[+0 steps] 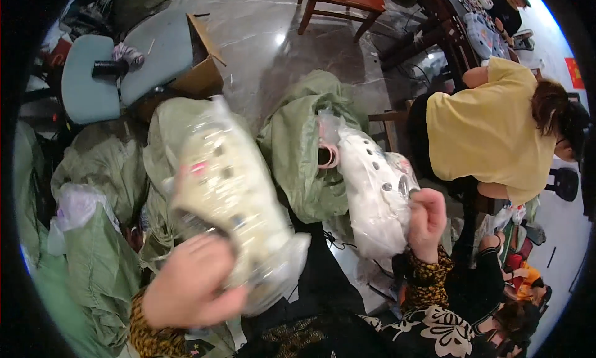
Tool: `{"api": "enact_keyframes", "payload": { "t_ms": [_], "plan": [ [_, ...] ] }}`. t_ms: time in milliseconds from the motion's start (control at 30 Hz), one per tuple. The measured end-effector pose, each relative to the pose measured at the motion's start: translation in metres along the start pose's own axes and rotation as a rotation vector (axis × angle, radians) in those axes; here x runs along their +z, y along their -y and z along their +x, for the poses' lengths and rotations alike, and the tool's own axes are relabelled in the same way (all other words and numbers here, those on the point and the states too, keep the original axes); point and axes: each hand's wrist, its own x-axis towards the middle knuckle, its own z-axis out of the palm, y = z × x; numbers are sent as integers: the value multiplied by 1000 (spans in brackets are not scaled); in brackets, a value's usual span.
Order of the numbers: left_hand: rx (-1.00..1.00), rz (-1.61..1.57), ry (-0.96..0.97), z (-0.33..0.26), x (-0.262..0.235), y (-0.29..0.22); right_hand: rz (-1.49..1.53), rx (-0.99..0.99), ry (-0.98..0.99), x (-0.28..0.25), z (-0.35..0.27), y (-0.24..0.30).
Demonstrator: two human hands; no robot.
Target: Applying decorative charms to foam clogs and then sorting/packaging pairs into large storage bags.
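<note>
A cream-coloured clog wrapped in clear plastic is in my left hand. My fingers are closed at its heel end, and both hand and clog are somewhat blurred. To the right, my right hand pinches the side of a white clog, also wrapped in clear plastic, with dark round holes along its top. The two clogs are held apart. Between and behind them stands an open green woven sack, with a pink ring-shaped piece showing in its mouth.
Several more green sacks crowd the left side. A grey-blue chair lies by a cardboard box. A red wooden chair stands ahead. Close on the right, a person in a yellow shirt bends forward; other people sit beyond.
</note>
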Motion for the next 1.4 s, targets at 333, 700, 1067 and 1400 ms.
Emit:
{"api": "enact_keyframes", "payload": {
  "t_ms": [333, 700, 1067, 1400],
  "plan": [
    [270, 230, 13, 200, 160, 24, -404, 111, 613, -21, 33, -70],
    [274, -123, -271, 277, 185, 93, -426, 93, 534, -39, 49, -134],
    [-478, 544, -216, 353, 244, 349, -344, 27, 785, -49, 77, -168],
    [-575, -528, -622, 347, 193, 305, -257, 20, 761, -52, 96, -180]
  ]
}}
